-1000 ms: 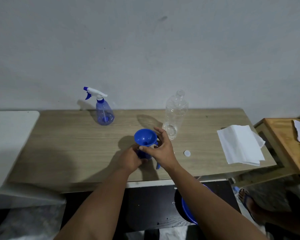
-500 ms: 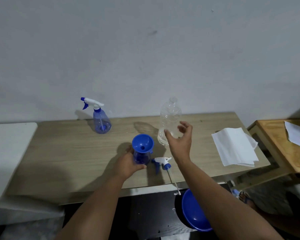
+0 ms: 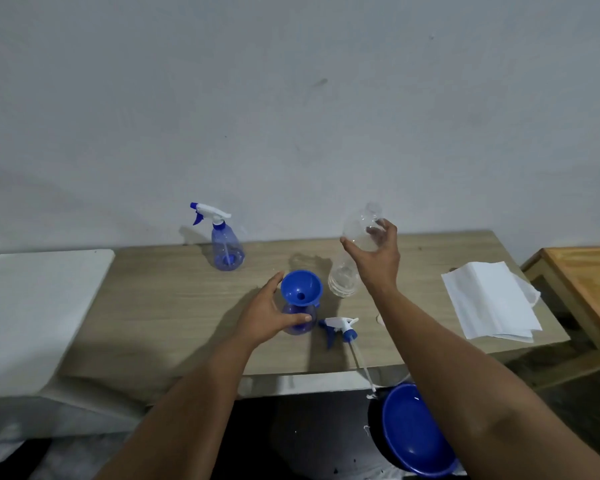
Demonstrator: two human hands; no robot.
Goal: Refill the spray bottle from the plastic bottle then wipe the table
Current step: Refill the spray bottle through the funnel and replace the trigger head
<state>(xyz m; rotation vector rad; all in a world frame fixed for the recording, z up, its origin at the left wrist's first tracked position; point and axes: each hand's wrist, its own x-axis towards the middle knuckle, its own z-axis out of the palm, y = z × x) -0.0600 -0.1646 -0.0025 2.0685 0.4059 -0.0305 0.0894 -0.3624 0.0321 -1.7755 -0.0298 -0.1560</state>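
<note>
Right hand has moved up from beside the plastic bottle onto its upper part; fingers and thumb now curl round it, grip closed on the clear bottle just below the neck. Bottle looks tilted slightly, base close to or on the surface, can't tell if lifted. Left hand has stayed at the open spray bottle near the front middle of the surface, thumb across its front and fingers behind, grip wrapped round the blue body. Blue funnel sits in the bottle's mouth, upright, just left of the plastic bottle's base. Removed spray head lies on its side just right of that bottle, its tube running off the front edge. Second spray bottle, head on, stands at the back left near the wall, well apart from both hands. Stack of white paper towels lies on the right end of the surface. Blue bowl is below the front edge, partly hidden by the right forearm. Small white cap peeks out beside the right forearm.
</note>
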